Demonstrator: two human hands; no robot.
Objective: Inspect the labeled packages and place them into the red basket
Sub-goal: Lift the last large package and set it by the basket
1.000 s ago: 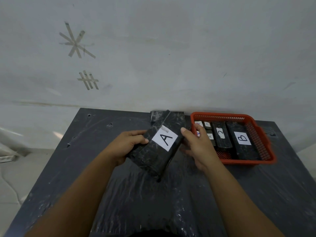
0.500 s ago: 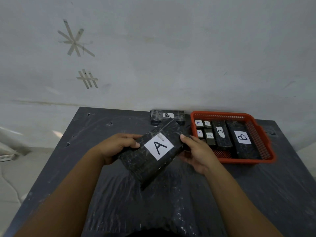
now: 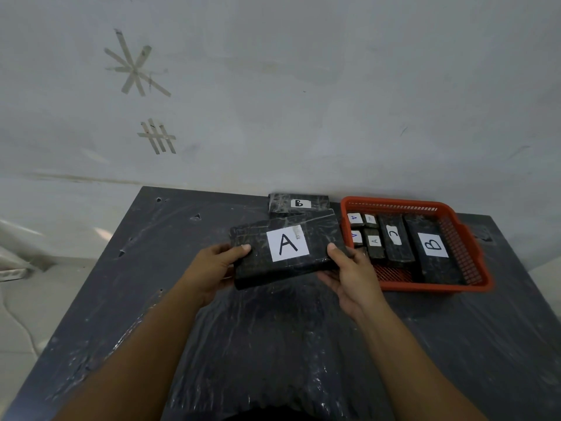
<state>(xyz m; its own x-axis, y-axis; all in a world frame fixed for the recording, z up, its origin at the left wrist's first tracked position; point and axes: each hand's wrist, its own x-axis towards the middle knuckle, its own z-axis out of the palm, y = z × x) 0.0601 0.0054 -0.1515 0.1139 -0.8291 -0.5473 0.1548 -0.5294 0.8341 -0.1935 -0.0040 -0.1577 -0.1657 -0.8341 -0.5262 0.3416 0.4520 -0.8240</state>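
A large black wrapped package (image 3: 321, 238) with a white label marked A is held above the table, label up. My left hand (image 3: 214, 265) grips its left end, thumb on top. My right hand (image 3: 349, 271) grips its right end, thumb on top, fingers underneath. The red basket (image 3: 473, 262) stands just to the right and holds several black packages labelled A, C and B. Another black package (image 3: 299, 203) labelled B lies on the table behind the held one.
The dark table (image 3: 151, 284) is covered with shiny plastic film and stands against a pale wall with tape marks. The floor shows beyond the table's left edge.
Both hands have turned the A package from a slanted pose to nearly level, long side across, and lifted it slightly toward the basket. The B package behind it has come into view.
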